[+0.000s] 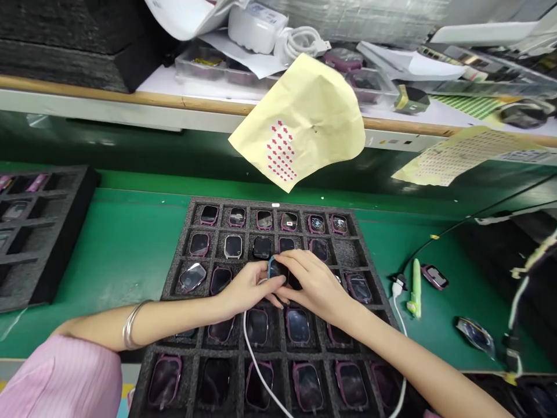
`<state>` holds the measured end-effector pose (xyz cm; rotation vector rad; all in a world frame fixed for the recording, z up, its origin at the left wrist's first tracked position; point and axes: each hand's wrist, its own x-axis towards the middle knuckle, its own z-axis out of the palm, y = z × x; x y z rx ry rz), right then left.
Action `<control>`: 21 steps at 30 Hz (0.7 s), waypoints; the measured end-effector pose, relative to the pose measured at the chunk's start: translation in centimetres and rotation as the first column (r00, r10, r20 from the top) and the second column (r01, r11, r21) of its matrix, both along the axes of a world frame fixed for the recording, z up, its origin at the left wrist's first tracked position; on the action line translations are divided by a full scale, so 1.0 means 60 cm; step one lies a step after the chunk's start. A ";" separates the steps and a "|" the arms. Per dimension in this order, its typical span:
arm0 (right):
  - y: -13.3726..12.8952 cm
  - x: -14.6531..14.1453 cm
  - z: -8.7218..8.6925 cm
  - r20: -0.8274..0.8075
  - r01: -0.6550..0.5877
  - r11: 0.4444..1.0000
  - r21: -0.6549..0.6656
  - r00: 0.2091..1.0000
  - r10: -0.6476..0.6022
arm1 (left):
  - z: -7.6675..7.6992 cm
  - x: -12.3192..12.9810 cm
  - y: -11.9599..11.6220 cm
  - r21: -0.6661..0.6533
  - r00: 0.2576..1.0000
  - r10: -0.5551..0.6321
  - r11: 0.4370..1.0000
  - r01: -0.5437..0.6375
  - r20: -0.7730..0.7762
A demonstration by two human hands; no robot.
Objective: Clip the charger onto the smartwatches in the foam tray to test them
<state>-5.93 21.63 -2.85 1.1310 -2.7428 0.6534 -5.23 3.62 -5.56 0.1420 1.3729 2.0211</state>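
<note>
My left hand (249, 290) and my right hand (314, 285) meet over the middle of a dark foam tray (167, 284). Between them they hold a watch (277, 269) with a dark screen and a bluish edge, fingers closed round it from both sides. A white cable (255, 354) runs down from beside my left hand and loops to the right. Rows of square watches, many in purple frames, lie in the tray's compartments around and below my hands. Fingers hide part of the held watch and where the cable ends.
Another foam tray (65, 232) lies at the left. On the right are a green tool (416, 287), a loose purple-framed watch (435, 277) and a bagged item (475, 335). Yellow sticker sheets hang from the shelf edge (195, 104) above.
</note>
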 end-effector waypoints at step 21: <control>0.008 0.018 -0.016 0.109 0.007 0.967 -0.253 0.994 0.022 | 0.006 0.006 -0.008 -0.130 0.988 -0.125 0.985 0.114 -0.085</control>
